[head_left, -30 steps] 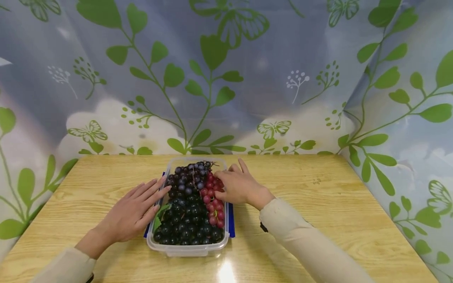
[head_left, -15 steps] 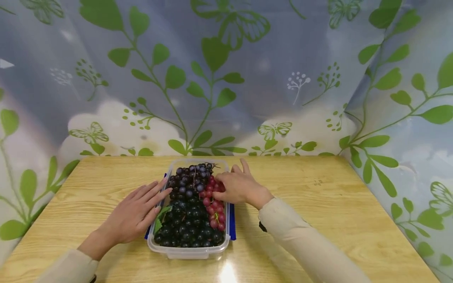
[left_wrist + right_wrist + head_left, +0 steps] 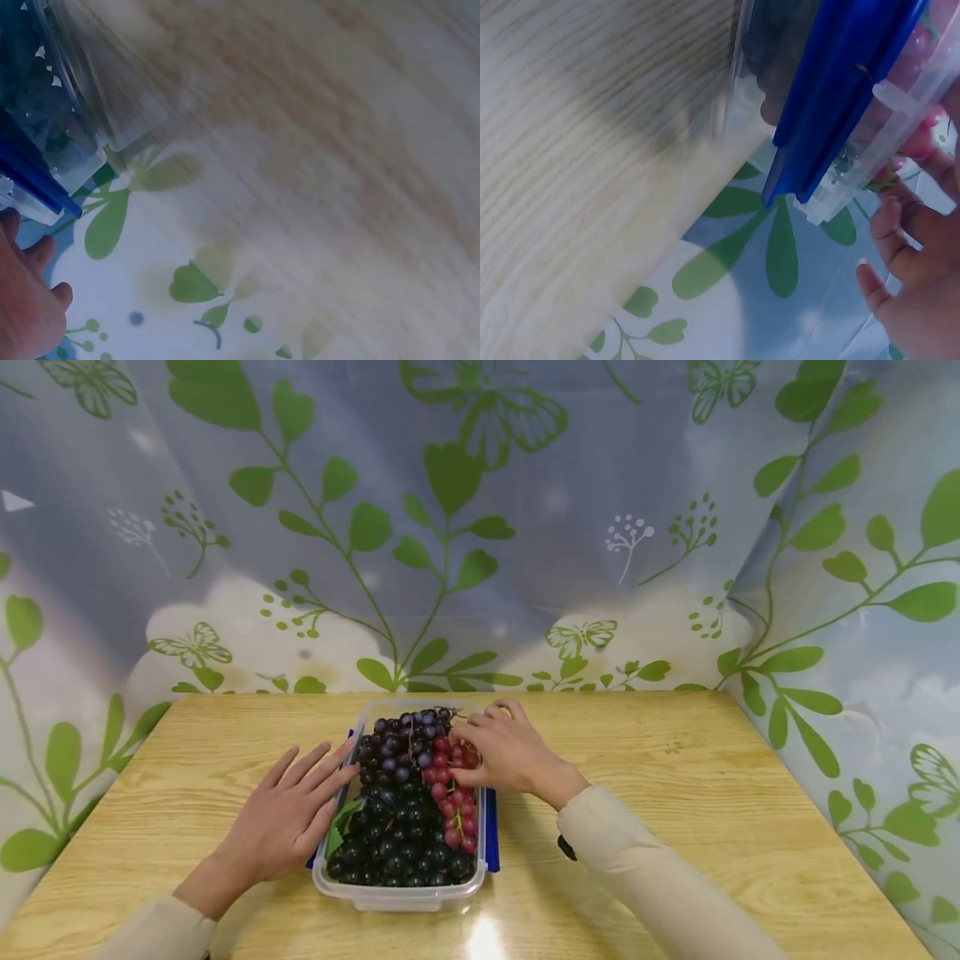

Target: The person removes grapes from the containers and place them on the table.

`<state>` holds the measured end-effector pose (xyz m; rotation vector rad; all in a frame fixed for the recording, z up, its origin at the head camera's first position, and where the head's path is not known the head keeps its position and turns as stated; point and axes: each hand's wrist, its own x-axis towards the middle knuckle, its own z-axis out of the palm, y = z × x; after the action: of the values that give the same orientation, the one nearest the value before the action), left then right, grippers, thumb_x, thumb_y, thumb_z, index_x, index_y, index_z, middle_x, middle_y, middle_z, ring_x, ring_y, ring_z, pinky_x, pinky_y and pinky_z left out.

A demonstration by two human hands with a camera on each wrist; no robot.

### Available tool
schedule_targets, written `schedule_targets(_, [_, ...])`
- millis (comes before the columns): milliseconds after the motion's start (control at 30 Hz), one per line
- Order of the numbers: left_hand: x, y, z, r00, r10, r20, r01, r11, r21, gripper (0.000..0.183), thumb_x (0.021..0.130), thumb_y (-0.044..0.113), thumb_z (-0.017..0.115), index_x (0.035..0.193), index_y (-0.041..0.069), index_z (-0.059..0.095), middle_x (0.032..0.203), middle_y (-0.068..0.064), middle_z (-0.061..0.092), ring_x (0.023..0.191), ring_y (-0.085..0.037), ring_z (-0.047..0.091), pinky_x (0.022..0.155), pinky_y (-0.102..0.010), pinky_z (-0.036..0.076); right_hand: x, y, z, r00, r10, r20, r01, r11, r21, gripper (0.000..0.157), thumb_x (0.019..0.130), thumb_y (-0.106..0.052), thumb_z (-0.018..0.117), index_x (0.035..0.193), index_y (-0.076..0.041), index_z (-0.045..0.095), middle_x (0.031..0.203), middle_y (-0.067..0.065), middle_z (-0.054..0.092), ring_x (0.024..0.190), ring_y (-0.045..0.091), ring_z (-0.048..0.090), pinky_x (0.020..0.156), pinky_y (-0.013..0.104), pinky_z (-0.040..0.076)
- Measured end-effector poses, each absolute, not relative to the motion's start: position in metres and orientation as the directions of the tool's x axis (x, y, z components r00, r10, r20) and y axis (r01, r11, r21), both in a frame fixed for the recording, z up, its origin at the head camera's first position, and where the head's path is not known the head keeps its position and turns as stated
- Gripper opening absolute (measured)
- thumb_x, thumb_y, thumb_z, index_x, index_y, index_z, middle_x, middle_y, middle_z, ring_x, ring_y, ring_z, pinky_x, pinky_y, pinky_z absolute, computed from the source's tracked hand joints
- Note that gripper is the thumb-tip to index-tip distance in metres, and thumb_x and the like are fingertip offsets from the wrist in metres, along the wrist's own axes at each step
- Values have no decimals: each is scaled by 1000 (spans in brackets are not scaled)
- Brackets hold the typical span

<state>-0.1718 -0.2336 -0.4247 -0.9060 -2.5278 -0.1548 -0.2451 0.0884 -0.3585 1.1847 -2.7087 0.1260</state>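
Observation:
A clear plastic container (image 3: 397,897) holds dark grapes (image 3: 401,814) at the front and left, with bluish-black grapes (image 3: 393,752) behind them. A bunch of red grapes (image 3: 457,814) lies along the right side. My right hand (image 3: 510,752) reaches over the right rim, its thumb and curled fingers about the upper part of the red bunch. My left hand (image 3: 285,818) lies flat with spread, straight fingers, their tips at the left rim. A green leaf (image 3: 341,822) lies inside near the left hand's thumb.
Blue locking flaps (image 3: 491,831) hang folded down along the container's sides. The container stands on a light wooden table (image 3: 637,818). Behind the table hangs a patterned cloth (image 3: 525,568) with green leaves and butterflies.
The right hand's raised little finger has come down closer to the others, and more red grapes show between thumb and fingers. The left hand's fingers have spread a little wider.

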Motion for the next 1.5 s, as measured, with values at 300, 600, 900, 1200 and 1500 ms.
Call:
schedule_targets(300, [-170,-234,-429,-679,557,478,611,790,-52,46,101,31,34,138,11,53,152,-7,33,136,-31,33,109,-55,17,-247,95,-356,-608,-722,331,-773,633,-40,39,84,-47,64,117,-24,65,102,-1,62,87,17,58,84,39,47])
schedule_targets(600, [-170,-235,-428,-681,546,488,603,796,-49,47,100,30,35,138,10,53,152,-7,34,135,-30,34,109,-56,16,-246,107,-341,-651,-650,393,-759,552,-344,35,86,-36,68,116,-19,65,118,-1,61,84,13,59,69,30,51])
schedule_targets(900, [-169,-234,-428,-687,540,487,597,801,-46,48,100,31,34,141,11,50,152,-7,33,135,-30,35,110,-56,14,-246,127,-319,-716,-575,395,-695,540,-474,33,85,-35,72,114,-19,66,70,-7,53,57,10,45,51,27,40])
schedule_targets(1200, [-169,-233,-425,-696,534,480,592,805,-36,47,100,29,34,141,11,49,152,-7,33,135,-28,35,110,-57,13,-249,155,-308,-810,-493,316,-556,477,-681,28,86,-31,72,111,-20,64,90,-3,62,68,18,54,54,32,45])
schedule_targets(1500, [-168,-232,-427,-690,528,494,598,801,-22,48,102,30,29,141,11,48,153,-8,32,136,-28,34,110,-57,12,-255,183,-328,-827,-506,244,-531,563,-633,27,85,-31,73,108,-19,66,91,-4,63,64,17,53,51,30,43])
